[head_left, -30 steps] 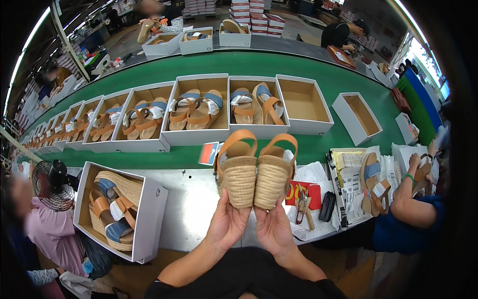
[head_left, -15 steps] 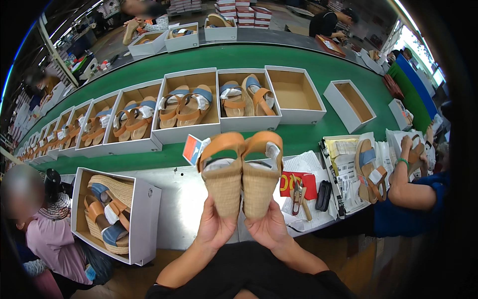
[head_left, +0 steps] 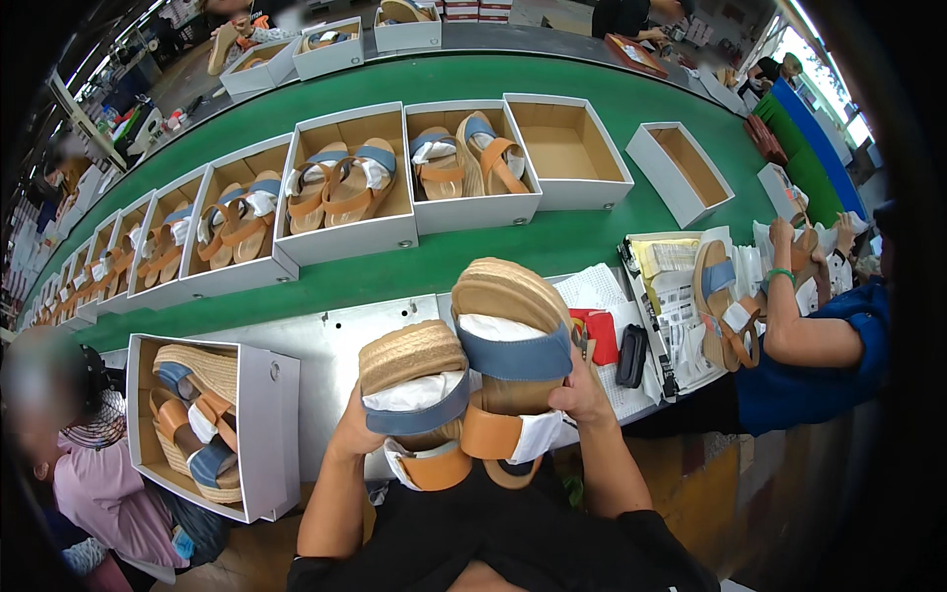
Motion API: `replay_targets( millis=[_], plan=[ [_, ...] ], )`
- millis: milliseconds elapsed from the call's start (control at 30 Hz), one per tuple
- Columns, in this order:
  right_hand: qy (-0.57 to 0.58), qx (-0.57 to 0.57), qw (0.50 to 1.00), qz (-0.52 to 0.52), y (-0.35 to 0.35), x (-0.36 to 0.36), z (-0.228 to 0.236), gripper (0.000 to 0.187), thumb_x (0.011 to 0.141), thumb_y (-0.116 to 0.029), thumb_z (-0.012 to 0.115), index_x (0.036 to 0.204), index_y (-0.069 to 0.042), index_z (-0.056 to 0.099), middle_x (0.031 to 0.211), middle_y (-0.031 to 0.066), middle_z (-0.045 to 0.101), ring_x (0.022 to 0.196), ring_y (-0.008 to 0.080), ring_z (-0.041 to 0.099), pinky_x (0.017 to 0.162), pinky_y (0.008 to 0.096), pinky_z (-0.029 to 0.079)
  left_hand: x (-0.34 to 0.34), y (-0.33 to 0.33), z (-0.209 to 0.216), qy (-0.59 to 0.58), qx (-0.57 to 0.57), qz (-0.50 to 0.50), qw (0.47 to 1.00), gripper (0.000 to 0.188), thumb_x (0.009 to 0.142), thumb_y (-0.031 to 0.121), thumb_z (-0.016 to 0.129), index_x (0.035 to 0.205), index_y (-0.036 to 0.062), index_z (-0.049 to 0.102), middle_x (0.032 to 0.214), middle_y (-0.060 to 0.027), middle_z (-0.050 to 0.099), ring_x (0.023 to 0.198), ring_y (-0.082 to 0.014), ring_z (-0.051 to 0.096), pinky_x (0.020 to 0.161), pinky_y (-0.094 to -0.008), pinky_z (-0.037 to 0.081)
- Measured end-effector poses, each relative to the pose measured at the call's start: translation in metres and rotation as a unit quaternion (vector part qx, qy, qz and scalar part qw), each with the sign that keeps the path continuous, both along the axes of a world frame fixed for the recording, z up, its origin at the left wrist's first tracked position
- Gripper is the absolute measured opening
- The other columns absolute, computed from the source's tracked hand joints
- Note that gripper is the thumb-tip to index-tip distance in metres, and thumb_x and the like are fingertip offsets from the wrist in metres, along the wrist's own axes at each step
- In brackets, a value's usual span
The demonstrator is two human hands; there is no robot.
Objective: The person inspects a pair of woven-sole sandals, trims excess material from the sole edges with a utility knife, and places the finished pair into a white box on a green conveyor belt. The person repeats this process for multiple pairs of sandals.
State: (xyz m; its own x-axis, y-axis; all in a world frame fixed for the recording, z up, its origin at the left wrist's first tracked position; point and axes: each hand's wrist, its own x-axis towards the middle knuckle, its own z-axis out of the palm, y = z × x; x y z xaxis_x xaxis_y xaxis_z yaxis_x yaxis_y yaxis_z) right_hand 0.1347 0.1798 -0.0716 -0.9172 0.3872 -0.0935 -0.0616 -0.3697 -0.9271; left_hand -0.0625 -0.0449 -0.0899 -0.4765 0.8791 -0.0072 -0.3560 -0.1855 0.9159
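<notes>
Fingers of the left hand (head_left: pixel 356 426): closed around the outer side of the left sandal (head_left: pixel 418 411), the tips hidden from view.
Fingers of the right hand (head_left: pixel 585 397): closed on the outer side of the right sandal (head_left: pixel 513 355).
Sandal pair: held side by side over the near part of the metal worktop (head_left: pixel 327 395), toes far, heels near; white paper (head_left: pixel 498 329) is tucked under the straps.
Step in hand: the upper faces appear to be looked over, both being presented to view.
Next move: a level, two-handed hold seems called for, so that paper and straps are not disturbed.
White box (head_left: pixel 269 424) on the left: filled with another pair (head_left: pixel 212 462).
Green belt (head_left: pixel 335 286), far side: lined with boxed sandals (head_left: pixel 360 192); an open box (head_left: pixel 582 195) is placed at their right.
Right of the pair: a black case (head_left: pixel 631 355) is laid.
</notes>
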Motion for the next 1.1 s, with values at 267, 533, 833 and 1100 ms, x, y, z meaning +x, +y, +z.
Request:
replay_targets(
  millis=[267, 533, 833, 1100],
  plan=[
    [0.063, 0.267, 0.961, -0.026, 0.024, 0.008, -0.001, 0.094, 0.054, -0.018, 0.085, 0.139, 0.000, 0.050, 0.133, 0.0128, 0.057, 0.123, 0.0222, 0.055, 0.107, 0.0355, 0.040, -0.013, -0.006, 0.004, 0.125, 0.004, 0.018, 0.992, 0.073, 0.075, 0.014, 0.086, 0.134, 0.0001, 0.044, 0.128, -0.0082, 0.054, 0.120, -0.0172, 0.053, 0.104, -0.0330, 0.042],
    [0.048, 0.208, 0.977, -0.018, 0.020, 0.003, -0.012, 0.093, 0.058, -0.018, 0.083, 0.142, 0.001, 0.047, 0.132, 0.0120, 0.056, 0.125, 0.0226, 0.053, 0.108, 0.0357, 0.039, -0.016, -0.006, 0.003, 0.174, -0.002, 0.000, 0.985, 0.073, 0.078, 0.013, 0.082, 0.139, 0.0013, 0.043, 0.132, -0.0075, 0.052, 0.122, -0.0173, 0.052, 0.104, -0.0330, 0.042],
    [-0.197, -0.092, 0.971, -0.097, -0.024, -0.040, -0.067, 0.057, 0.105, -0.026, 0.046, 0.149, 0.006, 0.033, 0.143, 0.0196, 0.049, 0.131, 0.0213, 0.048, 0.107, 0.0326, 0.040, 0.024, -0.033, -0.092, -0.408, -0.095, 0.071, 0.905, 0.051, 0.102, 0.034, 0.049, 0.140, 0.0019, 0.047, 0.126, -0.0192, 0.062, 0.104, -0.0310, 0.068, 0.088, -0.0435, 0.058],
    [-0.343, 0.466, 0.756, -0.305, 0.030, 0.039, -0.053, 0.028, 0.093, -0.014, 0.060, 0.117, 0.000, 0.066, 0.095, 0.0169, 0.064, 0.089, 0.0324, 0.063, 0.081, 0.0397, 0.051, 0.032, -0.024, 0.025, -0.253, -0.036, 0.197, 0.946, 0.068, 0.100, 0.053, 0.048, 0.142, 0.0001, 0.044, 0.135, -0.0214, 0.056, 0.120, -0.0327, 0.059, 0.098, -0.0437, 0.052]
  ],
)
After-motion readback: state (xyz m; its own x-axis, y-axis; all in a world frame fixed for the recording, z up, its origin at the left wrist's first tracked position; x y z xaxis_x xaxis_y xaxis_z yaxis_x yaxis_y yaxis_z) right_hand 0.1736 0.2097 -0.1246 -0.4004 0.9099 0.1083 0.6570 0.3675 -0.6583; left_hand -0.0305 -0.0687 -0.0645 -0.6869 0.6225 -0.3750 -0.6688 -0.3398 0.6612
